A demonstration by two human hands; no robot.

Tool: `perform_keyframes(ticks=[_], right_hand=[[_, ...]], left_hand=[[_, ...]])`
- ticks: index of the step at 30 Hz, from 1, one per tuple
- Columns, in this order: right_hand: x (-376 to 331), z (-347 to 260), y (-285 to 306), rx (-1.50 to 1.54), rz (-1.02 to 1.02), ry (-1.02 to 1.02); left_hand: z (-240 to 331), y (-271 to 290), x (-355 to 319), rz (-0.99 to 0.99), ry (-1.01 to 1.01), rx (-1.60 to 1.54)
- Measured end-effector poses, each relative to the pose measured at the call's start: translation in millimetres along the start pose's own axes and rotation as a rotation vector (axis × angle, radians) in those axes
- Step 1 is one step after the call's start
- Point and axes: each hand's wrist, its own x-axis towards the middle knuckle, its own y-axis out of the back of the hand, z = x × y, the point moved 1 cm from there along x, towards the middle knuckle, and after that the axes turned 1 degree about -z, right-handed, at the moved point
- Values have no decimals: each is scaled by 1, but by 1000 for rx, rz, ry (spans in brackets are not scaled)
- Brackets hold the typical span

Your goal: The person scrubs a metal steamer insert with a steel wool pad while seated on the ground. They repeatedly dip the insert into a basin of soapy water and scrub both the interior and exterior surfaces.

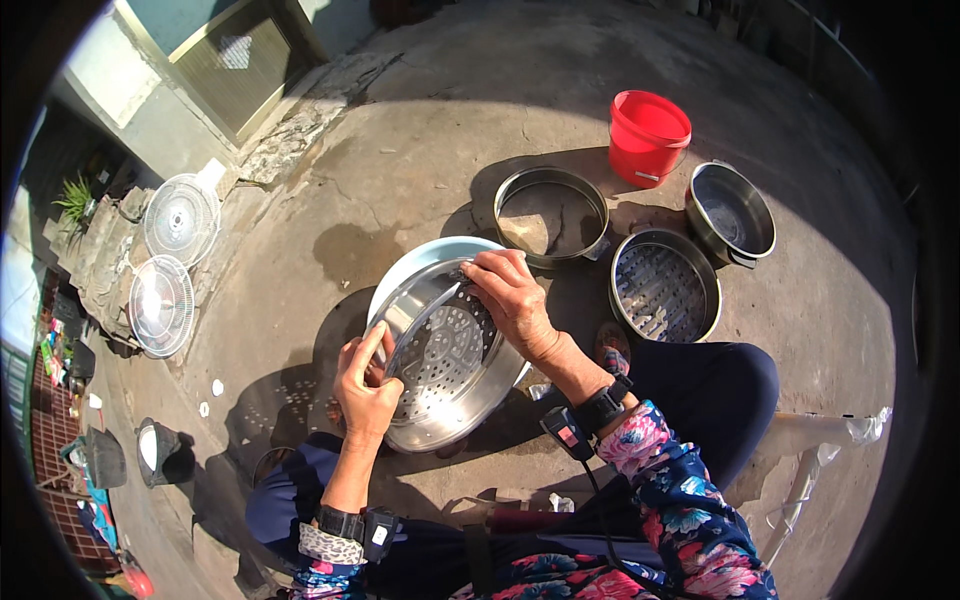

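A shiny steel steamer tier (440, 395) with a perforated bottom is tilted up in front of me, over a light blue basin (396, 272). Its left side is in my left hand (366, 388), thumb and fingers closed around the wall near a side handle. My right hand (512, 305) is closed at the upper rim, fingers bent over the edge. Whether anything small lies under those fingertips is hidden. Most of the basin is covered by the steamer tier. Dark bands with small boxes are strapped on both forearms.
Beyond the basin stands a steel ring (552, 258). Right of it are another perforated steamer tier (666, 290), a steel pot (735, 215) and a red bucket (645, 150). Two fan grilles (182, 220) lean at left, near a black bucket (172, 465). Plastic-wrapped tubes (800, 490) lie at right.
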Motion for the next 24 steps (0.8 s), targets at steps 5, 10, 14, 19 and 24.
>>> perform_keyframes(ticks=[5,10,14,19,24], right_hand=[[3,-31,-11,131,-108,103],[3,-62,-22,198,-322,381],[11,-44,-8,123,-407,273],[24,-20,12,119,-277,70],[28,-5,14,127,-323,80]], left_hand=[[2,-2,2,-23,5,112],[9,-4,3,-30,-147,106],[5,-4,0,-94,-72,62],[-17,-7,-20,-155,74,98],[-38,-16,-32,-106,128,115]])
